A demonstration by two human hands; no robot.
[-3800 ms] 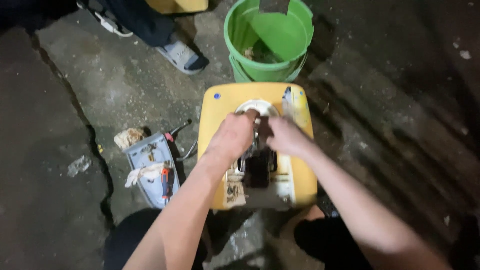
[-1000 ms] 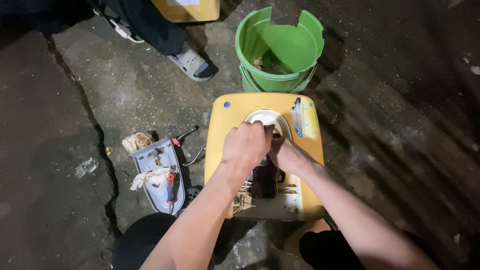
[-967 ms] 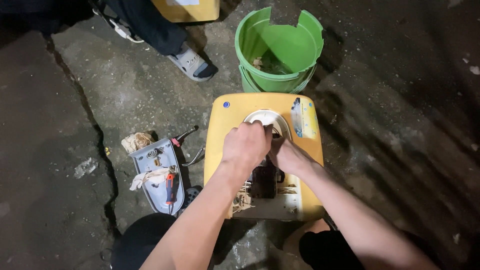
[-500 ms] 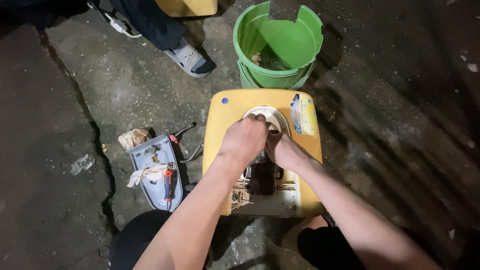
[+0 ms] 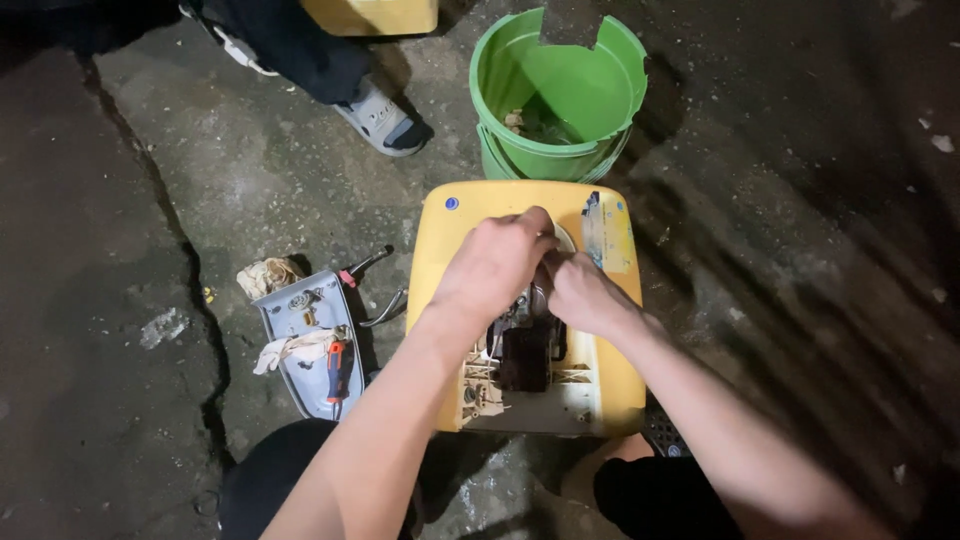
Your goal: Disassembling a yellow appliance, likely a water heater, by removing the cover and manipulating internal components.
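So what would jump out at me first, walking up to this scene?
Probably the yellow casing at the centre, opened up, with the left hand and right hand meeting over the dark parts inside it. Just beyond it stands a green bucket with a broken rim, and left of it a grey tray of small tools lies on the cracked concrete.

Your left hand (image 5: 492, 268) and right hand (image 5: 585, 296) sit side by side, touching, on top of the casing (image 5: 447, 250); the dark component (image 5: 524, 357) lies just nearer you. Bucket (image 5: 600, 95) stands right behind the casing. Tray (image 5: 300, 345) lies left of it, pliers (image 5: 372, 290) between them. Someone's sandalled foot (image 5: 380, 118) is left of the bucket.
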